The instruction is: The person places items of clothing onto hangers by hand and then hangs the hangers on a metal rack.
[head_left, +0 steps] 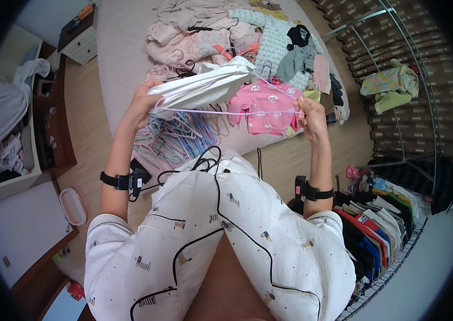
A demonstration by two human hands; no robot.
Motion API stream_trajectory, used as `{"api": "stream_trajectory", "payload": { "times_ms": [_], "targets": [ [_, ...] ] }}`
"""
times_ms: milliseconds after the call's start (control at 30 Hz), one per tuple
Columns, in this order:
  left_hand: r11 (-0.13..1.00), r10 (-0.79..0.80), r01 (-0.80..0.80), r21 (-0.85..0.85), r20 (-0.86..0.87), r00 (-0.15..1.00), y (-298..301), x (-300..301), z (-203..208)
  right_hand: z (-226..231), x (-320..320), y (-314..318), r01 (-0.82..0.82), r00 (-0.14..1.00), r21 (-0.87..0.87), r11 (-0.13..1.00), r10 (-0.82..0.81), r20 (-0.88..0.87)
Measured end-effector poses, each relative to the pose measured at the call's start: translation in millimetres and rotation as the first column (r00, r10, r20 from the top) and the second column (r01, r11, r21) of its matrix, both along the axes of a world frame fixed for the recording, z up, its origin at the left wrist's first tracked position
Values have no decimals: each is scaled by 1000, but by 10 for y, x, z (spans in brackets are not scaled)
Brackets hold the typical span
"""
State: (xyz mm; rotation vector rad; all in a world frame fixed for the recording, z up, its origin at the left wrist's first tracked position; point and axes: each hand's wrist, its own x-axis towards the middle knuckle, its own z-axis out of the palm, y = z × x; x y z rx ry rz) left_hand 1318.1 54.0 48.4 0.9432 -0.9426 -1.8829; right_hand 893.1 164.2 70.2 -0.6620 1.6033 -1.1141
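Both my arms reach forward over the near edge of a bed. Between my hands is a thin light-purple clothes hanger (229,113), held roughly level. A white garment (205,83) covers its left part, and its exact kind cannot be made out. My left hand (143,102) is closed on the garment by the hanger's left end. At the opposite corner, my right hand (311,116) pinches the bare hanger. Beyond it, a pink patterned child's top (269,107) lies on the bed, partly behind the hanger.
Several loose hangers (178,134) are heaped on the bed (122,37), with piled clothes (269,37) farther back. Right stands a metal rack (405,80) with a garment (392,85) on it, above a row of hanging clothes (373,230). An open cabinet (50,117) is left.
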Motion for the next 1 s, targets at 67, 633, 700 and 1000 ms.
{"api": "stream_trajectory", "payload": {
  "times_ms": [67, 633, 700, 1000],
  "targets": [
    [984, 36, 84, -158, 635, 771, 37, -27, -54, 38, 50, 10, -35, 999, -15, 999, 36, 5],
    [995, 93, -98, 28, 136, 986, 177, -8, -88, -123, 53, 105, 22, 996, 47, 999, -18, -82],
    [991, -34, 92, -93, 493, 869, 191, -10, -17, -106, 33, 137, 24, 996, 35, 999, -21, -90],
    [796, 458, 145, -588, 741, 492, 190, 99, -414, -53, 137, 164, 23, 993, 16, 1000, -21, -119]
  ]
}}
